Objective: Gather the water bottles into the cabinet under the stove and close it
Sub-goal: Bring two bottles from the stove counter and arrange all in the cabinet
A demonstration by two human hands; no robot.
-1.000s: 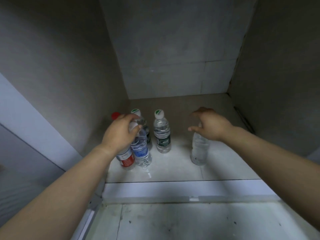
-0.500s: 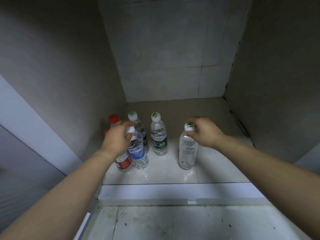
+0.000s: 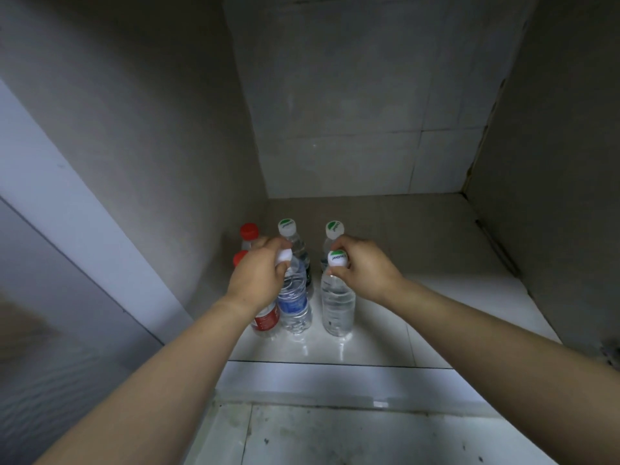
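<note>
Tiled cabinet floor point(image 3: 419, 317), left hand point(image 3: 256, 280) gripping blue-label bottle point(image 3: 294, 302), right hand point(image 3: 364, 268) pinching clear bottle point(image 3: 337, 305) cap.

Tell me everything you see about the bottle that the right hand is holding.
The clear bottle is transparent ribbed plastic, with no coloured label visible, and seems to hold clear water. Its white cap bears a green mark and is on. It stands upright on the white cabinet floor, in the front row, right of the blue-label bottle. The right hand grips it around the neck and cap.
</note>
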